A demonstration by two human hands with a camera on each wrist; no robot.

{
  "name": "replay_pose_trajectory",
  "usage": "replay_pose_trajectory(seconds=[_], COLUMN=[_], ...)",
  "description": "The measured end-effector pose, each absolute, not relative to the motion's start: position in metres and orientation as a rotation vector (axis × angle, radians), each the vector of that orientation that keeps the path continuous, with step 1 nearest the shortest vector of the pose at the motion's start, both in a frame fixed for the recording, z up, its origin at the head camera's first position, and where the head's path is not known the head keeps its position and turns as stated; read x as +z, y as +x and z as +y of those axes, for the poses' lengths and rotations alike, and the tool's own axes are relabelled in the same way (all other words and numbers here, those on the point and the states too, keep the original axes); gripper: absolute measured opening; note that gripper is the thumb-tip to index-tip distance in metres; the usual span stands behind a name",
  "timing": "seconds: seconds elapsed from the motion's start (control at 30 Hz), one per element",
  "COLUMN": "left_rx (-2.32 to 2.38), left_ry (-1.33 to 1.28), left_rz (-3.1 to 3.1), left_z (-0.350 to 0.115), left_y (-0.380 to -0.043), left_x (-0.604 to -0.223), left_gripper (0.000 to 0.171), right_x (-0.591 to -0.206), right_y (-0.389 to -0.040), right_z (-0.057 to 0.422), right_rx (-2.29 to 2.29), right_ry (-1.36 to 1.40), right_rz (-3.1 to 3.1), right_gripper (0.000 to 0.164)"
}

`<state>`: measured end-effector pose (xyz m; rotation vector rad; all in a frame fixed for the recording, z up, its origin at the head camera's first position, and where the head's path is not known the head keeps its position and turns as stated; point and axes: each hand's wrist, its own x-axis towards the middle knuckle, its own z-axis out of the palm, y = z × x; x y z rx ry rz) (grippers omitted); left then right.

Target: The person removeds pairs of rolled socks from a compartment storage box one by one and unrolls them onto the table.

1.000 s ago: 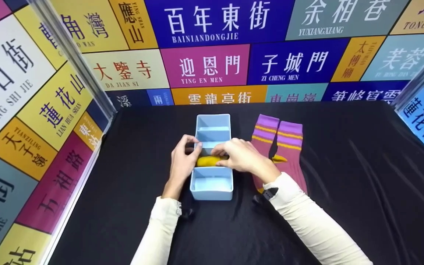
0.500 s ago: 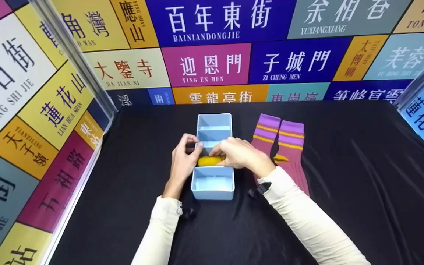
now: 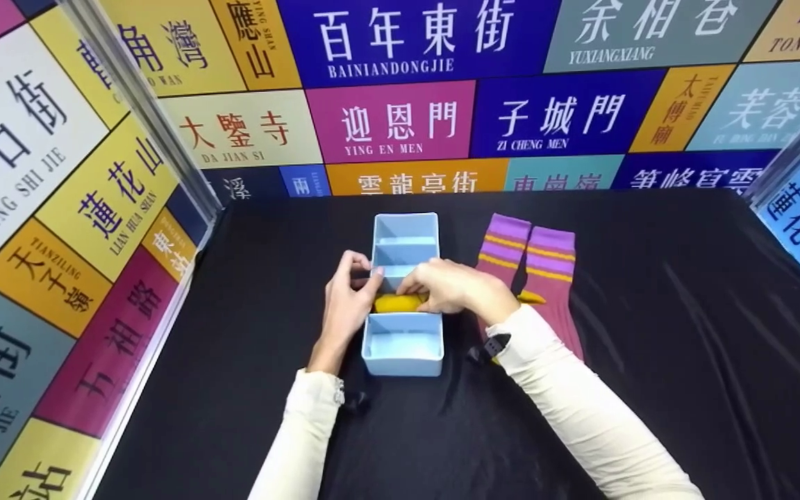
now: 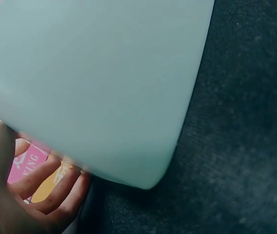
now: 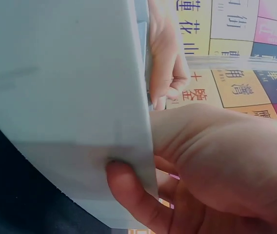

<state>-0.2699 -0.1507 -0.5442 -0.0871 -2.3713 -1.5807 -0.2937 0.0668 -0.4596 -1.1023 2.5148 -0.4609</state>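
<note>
street-name panels (image 3: 389, 121) in bright blocks cover the back and side walls, and below them a black-draped counter (image 3: 178, 423) fills the middle and bottom of the frame. near centre stands a pale blue box (image 3: 403, 365) with compartments in a row; the yellow bundle (image 3: 393, 303) lies in the one just above the lowest. very little has changed over the last second: the bundle keeps to its compartment, the left hand (image 3: 346, 295) stays at the rim, and only the right wrist has edged slightly nearer the box. to my eye that means the bundle is being adjusted where it lies rather than carried.

the right hand (image 3: 452, 285) has thumb and forefinger bent round the bundle's right end; the left pinches the box's left rim. striped socks (image 3: 549, 267) lie flat, right of centre.

from above i see the bundle, which neither wrist view shows. the right wrist view adds a finger (image 5: 124, 183) against the outside of the box wall, hidden from the head view; the left wrist view is mostly plain wall, with curved fingers (image 4: 63, 192) at lower left.
</note>
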Motion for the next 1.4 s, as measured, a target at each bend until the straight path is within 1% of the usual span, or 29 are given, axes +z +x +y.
replay_pose_trajectory(seconds=[0.23,0.37,0.5,0.7,0.83,1.0,1.2,1.4], left_rx=[-1.593,-1.586,-1.610,-1.622,-1.617,-1.620,-1.622,-1.629], left_ry=[-0.128,-0.138,-0.135,-0.130,-0.127,-0.125,-0.109,-0.116], left_rz=[-2.376,-2.381,-2.364,-2.343,-2.347,-2.349,-2.364,-2.357], left_z=[-0.1497,-0.1493,-0.1491,-0.1510,-0.1526,-0.1532,-0.1521,-0.1511], left_y=[-0.2697,-0.2702,-0.2709,-0.2707,-0.2702,-0.2702,-0.2700,-0.2701], left_x=[-0.5424,-0.5428,-0.5430,-0.5419,-0.5416,-0.5420,-0.5428,-0.5420], left_gripper=[0.021,0.017,0.014,0.015,0.016,0.017,0.016,0.016], right_x=[-0.4585,-0.4576,-0.4583,-0.4610,-0.4632,-0.4646,-0.4648,-0.4666], right_y=[-0.2945,-0.2931,-0.2908,-0.2882,-0.2877,-0.2869,-0.2864,-0.2849], right_z=[0.0673,0.0670,0.0677,0.0684,0.0682,0.0677,0.0708,0.0756], right_rx=[-0.457,-0.397,-0.341,-0.347,-0.374,-0.395,-0.391,-0.505], right_ry=[-1.070,-1.054,-1.063,-1.095,-1.097,-1.084,-1.096,-1.124], right_rz=[2.503,2.535,2.585,2.609,2.631,2.649,2.652,2.664], right_gripper=[0.042,0.040,0.034,0.023,0.024,0.030,0.024,0.025])
